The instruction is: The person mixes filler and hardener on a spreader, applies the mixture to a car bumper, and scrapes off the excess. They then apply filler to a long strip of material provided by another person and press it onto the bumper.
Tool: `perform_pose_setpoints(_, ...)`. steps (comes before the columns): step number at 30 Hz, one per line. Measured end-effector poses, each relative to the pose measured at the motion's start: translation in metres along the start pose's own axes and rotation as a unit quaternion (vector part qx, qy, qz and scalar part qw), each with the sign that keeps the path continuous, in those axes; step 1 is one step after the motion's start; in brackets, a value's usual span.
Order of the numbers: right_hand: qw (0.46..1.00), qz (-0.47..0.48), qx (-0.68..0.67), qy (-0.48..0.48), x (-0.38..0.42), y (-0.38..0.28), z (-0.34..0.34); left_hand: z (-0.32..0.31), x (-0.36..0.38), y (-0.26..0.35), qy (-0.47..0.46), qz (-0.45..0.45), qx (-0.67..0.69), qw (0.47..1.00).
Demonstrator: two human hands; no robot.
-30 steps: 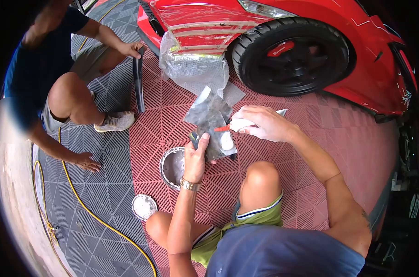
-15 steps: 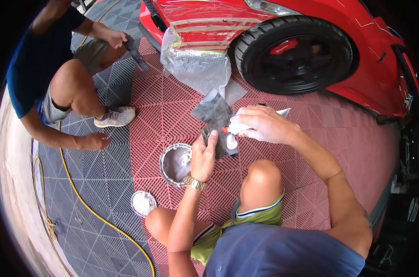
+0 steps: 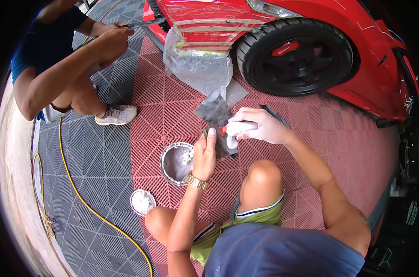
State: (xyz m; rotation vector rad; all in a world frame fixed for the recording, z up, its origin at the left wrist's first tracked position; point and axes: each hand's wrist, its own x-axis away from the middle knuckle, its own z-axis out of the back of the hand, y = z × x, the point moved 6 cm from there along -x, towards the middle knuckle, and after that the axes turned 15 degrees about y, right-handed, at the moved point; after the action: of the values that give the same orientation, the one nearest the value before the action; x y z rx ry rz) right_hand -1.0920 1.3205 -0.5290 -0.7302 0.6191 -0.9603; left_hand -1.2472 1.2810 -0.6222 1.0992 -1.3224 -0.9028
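Note:
My left hand [image 3: 204, 157] is closed on the edge of a dark grey mixing board [image 3: 221, 148], thumb on top. A white blob of paste [image 3: 232, 142] lies on the board. Over it, my right hand [image 3: 267, 128], dusted white, grips a white squeeze tube [image 3: 240, 127] whose red tip [image 3: 223, 130] points left toward my left thumb. Beyond the board is a dark grey, smudged sheet [image 3: 213, 109]. Just left of my left wrist stands an open can of grey putty [image 3: 173, 167] with white crust on its rim.
A white-smeared lid [image 3: 143, 202] lies by my left knee. Ahead is a red car [image 3: 209, 23] with its black wheel [image 3: 297, 57] and hanging plastic wrap [image 3: 195, 67]. At left, another person [image 3: 75, 69] squats, holding a dark strip [image 3: 147, 23]. A yellow hose [image 3: 87, 205] crosses the floor.
My right hand has turned the tube; its tip has shifted slightly left and the white blob looks longer. The other person has raised the dark strip and brought both hands together.

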Motion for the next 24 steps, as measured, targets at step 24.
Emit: perform_pose_setpoints(24, 0.939, -0.195, -0.283, -0.027, 0.013, 0.047, 0.013, 0.001, 0.005, 0.012, -0.018, 0.019, 0.061, 0.998)
